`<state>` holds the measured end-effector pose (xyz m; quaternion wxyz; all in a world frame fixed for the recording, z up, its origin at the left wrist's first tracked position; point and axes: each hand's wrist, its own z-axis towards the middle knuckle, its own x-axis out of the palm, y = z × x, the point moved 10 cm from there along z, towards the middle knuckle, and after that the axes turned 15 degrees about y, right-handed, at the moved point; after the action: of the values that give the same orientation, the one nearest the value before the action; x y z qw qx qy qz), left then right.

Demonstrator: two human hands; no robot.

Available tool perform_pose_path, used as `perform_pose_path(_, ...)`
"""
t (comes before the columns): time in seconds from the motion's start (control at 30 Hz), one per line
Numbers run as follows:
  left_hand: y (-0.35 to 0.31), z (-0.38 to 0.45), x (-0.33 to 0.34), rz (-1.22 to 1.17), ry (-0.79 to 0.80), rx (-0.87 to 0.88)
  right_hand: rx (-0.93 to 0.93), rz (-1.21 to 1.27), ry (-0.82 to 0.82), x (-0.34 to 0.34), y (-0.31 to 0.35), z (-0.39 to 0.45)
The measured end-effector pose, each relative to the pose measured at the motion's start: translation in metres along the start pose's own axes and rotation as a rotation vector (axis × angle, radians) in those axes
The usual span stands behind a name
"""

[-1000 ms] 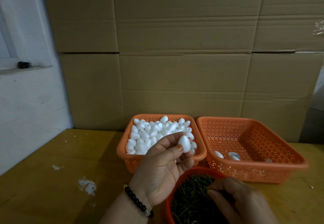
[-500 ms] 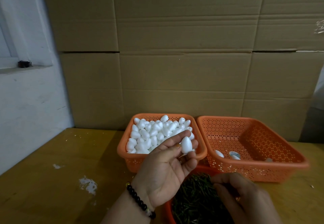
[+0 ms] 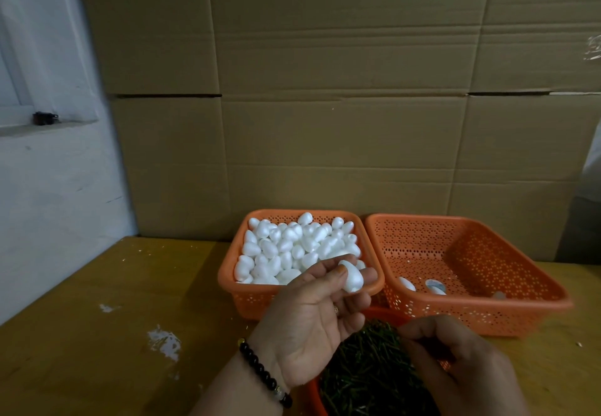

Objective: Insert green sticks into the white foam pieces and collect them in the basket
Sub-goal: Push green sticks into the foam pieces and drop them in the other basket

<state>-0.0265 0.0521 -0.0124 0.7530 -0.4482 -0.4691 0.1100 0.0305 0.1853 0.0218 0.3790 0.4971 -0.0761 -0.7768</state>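
The left hand is raised palm-up above the bench, thumb and fingertips pinching one white foam piece whose long axis slants down to the right, toward the right hand. That hand is low over the green sticks, fingers curled among them; whether they hold one I cannot tell. The collecting basket lies just beyond, to the right.

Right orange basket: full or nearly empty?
Nearly empty: the right basket holds only a few white foam pieces near its front wall; its perforated floor shows.
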Motion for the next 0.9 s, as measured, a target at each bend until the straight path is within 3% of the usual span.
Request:
perform_pose_path(0.47,0.010,0.002,0.001,-0.118,0.014,-0.062,-0.015,-0.007,-0.034,-0.004,0.009,-0.002)
perform_pose_path(0.9,0.022,0.001,-0.004,-0.135,-0.013,-0.111,-0.043,0.090,-0.202,-0.024,0.005,-0.010)
